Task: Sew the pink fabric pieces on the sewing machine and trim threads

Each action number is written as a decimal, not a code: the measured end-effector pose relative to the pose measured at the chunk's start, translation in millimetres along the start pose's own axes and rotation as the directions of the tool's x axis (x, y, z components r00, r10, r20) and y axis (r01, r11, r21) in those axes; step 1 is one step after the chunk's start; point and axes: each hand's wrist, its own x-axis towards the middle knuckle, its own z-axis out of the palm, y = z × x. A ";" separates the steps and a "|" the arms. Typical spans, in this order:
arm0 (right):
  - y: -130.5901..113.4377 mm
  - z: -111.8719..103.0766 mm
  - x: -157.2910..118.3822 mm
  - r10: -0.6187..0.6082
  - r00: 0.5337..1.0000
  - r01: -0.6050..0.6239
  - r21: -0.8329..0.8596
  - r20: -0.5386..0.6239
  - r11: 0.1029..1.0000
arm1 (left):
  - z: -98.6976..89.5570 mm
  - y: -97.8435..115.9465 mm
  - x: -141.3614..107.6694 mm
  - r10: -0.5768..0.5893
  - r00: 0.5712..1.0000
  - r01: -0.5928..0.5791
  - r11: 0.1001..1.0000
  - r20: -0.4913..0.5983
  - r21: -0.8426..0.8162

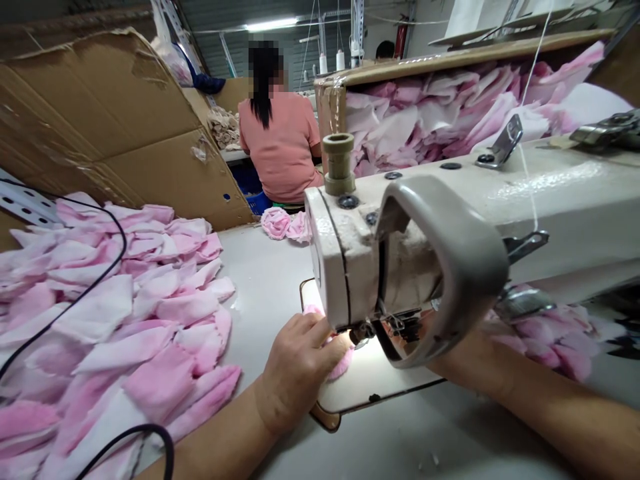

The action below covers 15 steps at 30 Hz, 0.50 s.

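My left hand [303, 357] is bent over a small piece of pink plush fabric [341, 363] on the bed plate, its fingers pressed together on the cloth beside the needle area. Above it stands the head of a white sewing machine [345, 260], whose lamp lights the cloth. My right hand [431, 327] reaches in behind the machine's grey guard loop [450, 247]; its fingers are hidden there, so what they touch cannot be seen. The metal bed plate [385, 393] lies under both hands.
Loose pink and white fabric pieces [140, 320] are heaped on the left, with a black cable [120, 233] across them. A cardboard panel [115, 127] rises behind. More fabric fills a box [430, 113] beyond the machine. A person [280, 140] sits farther back.
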 end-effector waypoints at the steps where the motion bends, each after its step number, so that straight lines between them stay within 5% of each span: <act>1: -1.0 1.5 -0.3 0.000 1.000 0.000 -0.008 -0.002 1.000 | 1.5 0.2 -0.7 0.001 1.000 -0.001 0.999 0.002 0.034; 6: -9.2 -1.5 -0.6 -0.034 0.999 0.033 -0.037 -0.021 0.999 | 3.4 1.1 0.2 -0.004 1.000 0.004 0.990 0.006 0.141; 15: -16.6 -9.4 -0.4 -0.006 1.000 0.007 0.046 -0.024 0.999 | 1.2 -2.7 5.8 0.014 1.000 -0.012 0.996 -0.027 0.094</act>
